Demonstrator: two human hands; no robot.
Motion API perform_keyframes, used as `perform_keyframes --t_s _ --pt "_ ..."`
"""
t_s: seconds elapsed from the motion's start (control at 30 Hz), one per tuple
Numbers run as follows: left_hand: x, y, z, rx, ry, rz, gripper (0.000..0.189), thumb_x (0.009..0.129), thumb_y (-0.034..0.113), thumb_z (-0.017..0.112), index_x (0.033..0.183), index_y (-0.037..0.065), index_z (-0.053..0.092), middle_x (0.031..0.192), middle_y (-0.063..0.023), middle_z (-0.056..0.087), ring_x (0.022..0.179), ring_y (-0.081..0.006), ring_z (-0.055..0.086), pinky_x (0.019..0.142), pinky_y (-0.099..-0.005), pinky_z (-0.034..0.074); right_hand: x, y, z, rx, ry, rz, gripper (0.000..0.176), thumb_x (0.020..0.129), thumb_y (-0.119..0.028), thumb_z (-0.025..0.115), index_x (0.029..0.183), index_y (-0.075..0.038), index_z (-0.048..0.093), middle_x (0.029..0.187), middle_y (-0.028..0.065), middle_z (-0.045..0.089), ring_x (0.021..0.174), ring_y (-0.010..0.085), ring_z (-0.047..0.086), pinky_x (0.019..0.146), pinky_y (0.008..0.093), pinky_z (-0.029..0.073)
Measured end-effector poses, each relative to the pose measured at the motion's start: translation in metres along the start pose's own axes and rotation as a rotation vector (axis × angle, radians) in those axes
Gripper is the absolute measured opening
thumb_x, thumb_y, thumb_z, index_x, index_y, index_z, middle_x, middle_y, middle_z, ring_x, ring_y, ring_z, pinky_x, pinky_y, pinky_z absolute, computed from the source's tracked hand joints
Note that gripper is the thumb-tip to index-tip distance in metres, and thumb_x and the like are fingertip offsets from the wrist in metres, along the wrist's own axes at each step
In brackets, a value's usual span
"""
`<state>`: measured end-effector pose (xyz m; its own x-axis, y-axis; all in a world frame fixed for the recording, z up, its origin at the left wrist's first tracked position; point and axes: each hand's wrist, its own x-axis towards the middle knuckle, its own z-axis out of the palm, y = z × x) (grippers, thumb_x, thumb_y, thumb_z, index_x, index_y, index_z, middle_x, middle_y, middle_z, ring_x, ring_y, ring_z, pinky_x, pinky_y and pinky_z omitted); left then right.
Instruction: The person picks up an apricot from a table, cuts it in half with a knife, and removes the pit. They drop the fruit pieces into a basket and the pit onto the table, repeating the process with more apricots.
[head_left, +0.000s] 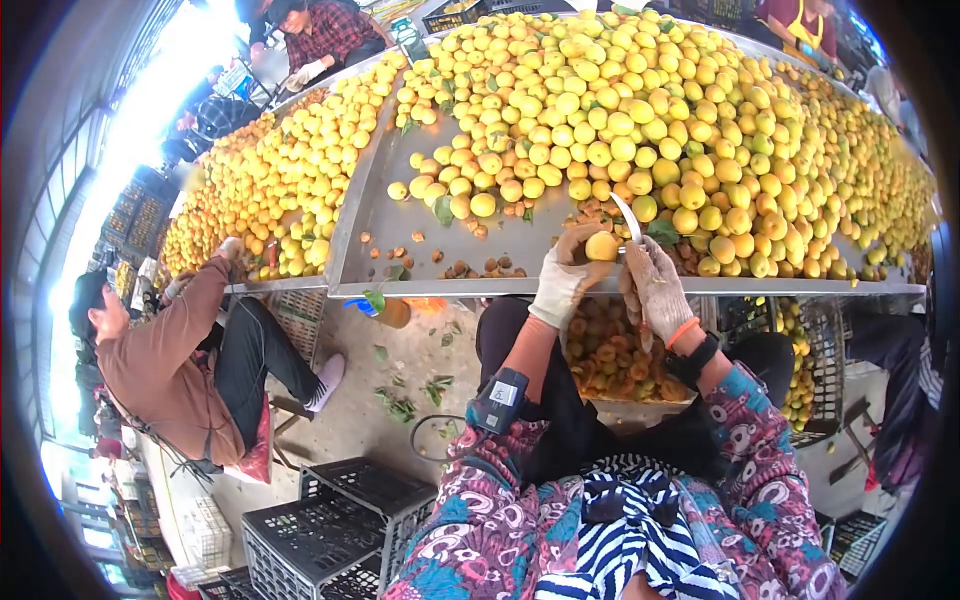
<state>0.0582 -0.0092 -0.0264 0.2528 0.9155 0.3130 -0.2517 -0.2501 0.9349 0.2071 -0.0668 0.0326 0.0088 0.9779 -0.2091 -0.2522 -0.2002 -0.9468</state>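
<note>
Smooth grey metal table (400,225), raised rim, bearing a heap (620,110) of round yellow-orange produce. Near its front edge, the person's left hand (561,280), pale fabric glove, pinches one round fruit (601,247). Right hand (654,292), knit glove, fingers curled around thin curved knife (628,214), blade up beside the fruit. Split halves (618,362) below.

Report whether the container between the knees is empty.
Not empty: halved fruit lies in the container; how deep it goes, I cannot tell.

A fruit-sorting workshop: long metal tables (420,215) (heaped with yellow fruit (620,120)); stacked plastic crates (320,530).
</note>
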Motion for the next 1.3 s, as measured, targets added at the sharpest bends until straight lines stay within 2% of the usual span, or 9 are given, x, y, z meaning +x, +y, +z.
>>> perform_keyframes --t_s 0.1,0.23,0.37,0.47,0.63,0.7,0.8,0.9,1.3 --pt "-0.001 -0.002 0.001 0.292 -0.016 0.314 0.056 0.075 0.003 0.073 0.125 0.01 0.05 0.127 -0.0052 0.053 0.116 -0.0179 0.05 0.102 -0.0337 0.038 -0.001 -0.001 0.016 -0.019 0.044 -0.039 0.023 0.092 -0.026 0.06 0.104 -0.007 0.051 0.061 -0.0013 0.052 0.042 0.0071 0.048 0.034 0.0212 0.036" --pt "-0.017 0.015 -0.006 -0.437 -0.196 -0.077 0.04 0.093 0.016 0.053 0.131 0.008 0.045 0.135 -0.0085 0.047 0.116 -0.0179 0.05 0.1 -0.0322 0.039 -0.001 0.002 0.023 -0.103 0.021 -0.108 0.023 0.091 -0.023 0.061 0.105 -0.007 0.052 0.068 -0.0011 0.056 0.043 0.0069 0.049 0.036 0.0215 0.037" --pt "-0.022 0.019 -0.016 -0.396 -0.097 -0.18 0.044 0.1 0.035 0.038 0.131 0.004 0.041 0.12 -0.0088 0.054 0.112 -0.0169 0.051 0.096 -0.0311 0.041 0.01 0.022 0.026 -0.235 0.016 -0.327 0.02 0.093 -0.019 0.058 0.107 -0.006 0.053 0.07 -0.0016 0.056 0.046 0.0066 0.05 0.038 0.0217 0.039" --pt "-0.024 0.0 -0.017 -0.781 -0.28 -0.2 0.043 0.098 0.033 0.045 0.128 0.002 0.044 0.111 -0.0077 0.056 0.106 -0.018 0.055 0.092 -0.0315 0.045 0.028 0.043 0.012 0.028 0.038 -0.221 0.019 0.094 -0.017 0.055 0.108 -0.004 0.054 0.071 -0.002 0.055 0.051 0.0055 0.051 0.043 0.021 0.041" --pt "-0.023 0.02 -0.029 -0.606 0.056 -0.093 0.043 0.087 0.017 0.064 0.124 0.002 0.048 0.117 -0.0107 0.057 0.105 -0.0182 0.059 0.089 -0.0295 0.049 -0.003 0.002 0.018 -0.511 -0.037 -0.341 0.019 0.095 -0.02 0.054 0.105 -0.003 0.056 0.073 -0.0014 0.054 0.055 0.0064 0.05 0.048 0.0195 0.043" --pt "-0.02 0.02 -0.037 -0.644 0.09 -0.004 0.05 0.081 0.01 0.07 0.125 0.003 0.049 0.126 -0.0115 0.055 0.11 -0.0179 0.057 0.092 -0.0283 0.049 0.002 0.0 0.009 -0.048 -0.084 -0.024 0.018 0.095 -0.019 0.055 0.104 -0.003 0.056 0.071 -0.0028 0.054 0.053 0.0083 0.05 0.048 0.02 0.042" --pt "-0.019 0.024 -0.044 -0.619 0.04 0.037 0.052 0.081 0.009 0.071 0.127 0.003 0.048 0.126 -0.0092 0.054 0.11 -0.017 0.057 0.093 -0.0288 0.049 0.007 0.008 0.013 -0.152 -0.048 -0.142 0.019 0.093 -0.016 0.056 0.102 0.001 0.055 0.063 0.0052 0.055 0.052 0.0151 0.053 0.049 0.0289 0.043" --pt "-0.022 0.029 -0.045 -0.539 -0.006 0.054 0.048 0.082 0.006 0.067 0.127 0.004 0.05 0.126 -0.0076 0.054 0.113 -0.0169 0.055 0.096 -0.0302 0.046 -0.007 -0.006 0.013 -0.961 -0.174 -0.544 0.02 0.092 -0.016 0.056 0.1 0.002 0.054 0.06 0.0145 0.054 0.051 0.0234 0.054 0.05 0.0357 0.043" --pt "-0.023 0.028 -0.048 -0.518 -0.055 0.025 0.046 0.082 0.002 0.063 0.127 0.005 0.051 0.121 -0.0093 0.057 0.112 -0.0169 0.054 0.095 -0.0295 0.046 -0.025 -0.053 0.04 -1.278 -0.249 -0.432 0.015 0.091 -0.016 0.055 0.093 -0.001 0.053 0.064 0.0219 0.055 0.062 0.0411 0.056 0.053 0.0431 0.041"
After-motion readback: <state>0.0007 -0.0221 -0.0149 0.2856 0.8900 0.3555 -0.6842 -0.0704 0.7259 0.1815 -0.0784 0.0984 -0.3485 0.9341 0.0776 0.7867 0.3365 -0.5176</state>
